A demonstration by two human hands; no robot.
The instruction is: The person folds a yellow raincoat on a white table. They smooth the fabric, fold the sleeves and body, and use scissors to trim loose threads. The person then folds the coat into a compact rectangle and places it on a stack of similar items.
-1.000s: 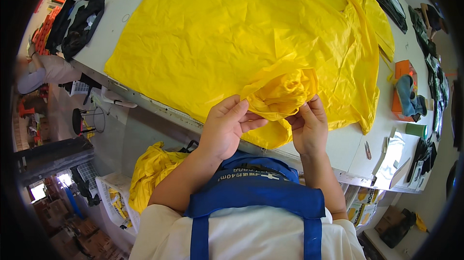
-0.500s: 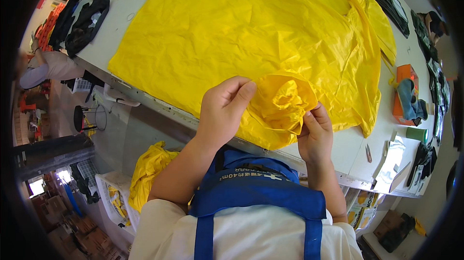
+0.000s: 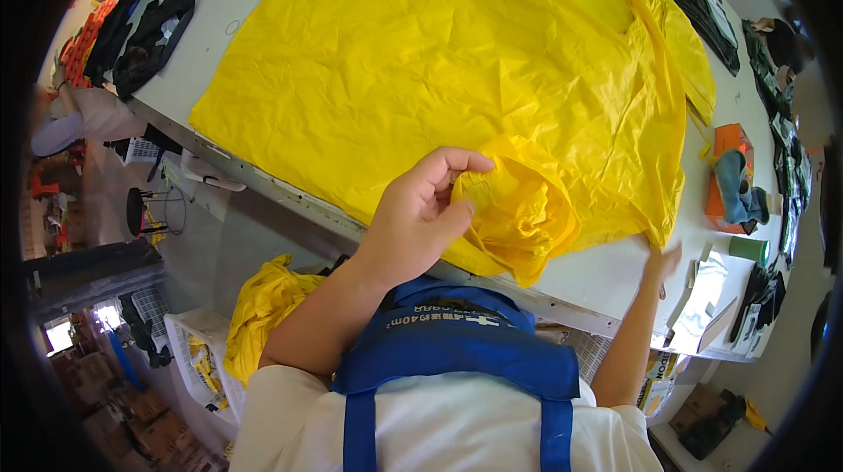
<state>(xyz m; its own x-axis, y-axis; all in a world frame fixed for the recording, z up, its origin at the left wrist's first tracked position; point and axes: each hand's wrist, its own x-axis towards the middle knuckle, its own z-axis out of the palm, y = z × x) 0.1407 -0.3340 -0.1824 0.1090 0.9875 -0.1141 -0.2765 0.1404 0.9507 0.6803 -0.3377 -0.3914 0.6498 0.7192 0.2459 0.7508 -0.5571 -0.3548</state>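
Note:
A large yellow garment of thin, shiny fabric (image 3: 386, 59), raincoat-like, lies spread over the white table. At its near edge a round opening (image 3: 527, 208) stands up, with crumpled fabric inside. My left hand (image 3: 417, 213) is closed on the left rim of that opening, pinching it between thumb and fingers. My right hand (image 3: 663, 266) is away from the fabric, low over the table at the right, just below the garment's corner. It shows small and edge-on, so its fingers and anything in them cannot be made out.
Right of my right hand lie shiny sheets (image 3: 698, 296), a green roll (image 3: 749, 249) and an orange box (image 3: 731, 143) with a blue-grey cloth. Dark garments (image 3: 158, 33) lie at the far left. Below the table edge stands a white crate (image 3: 189, 331) beside bundled yellow fabric (image 3: 263, 314).
My right hand has let go of the opening's right rim and moved right, to where small snips lay on the table. My left hand keeps its pinch on the rim.

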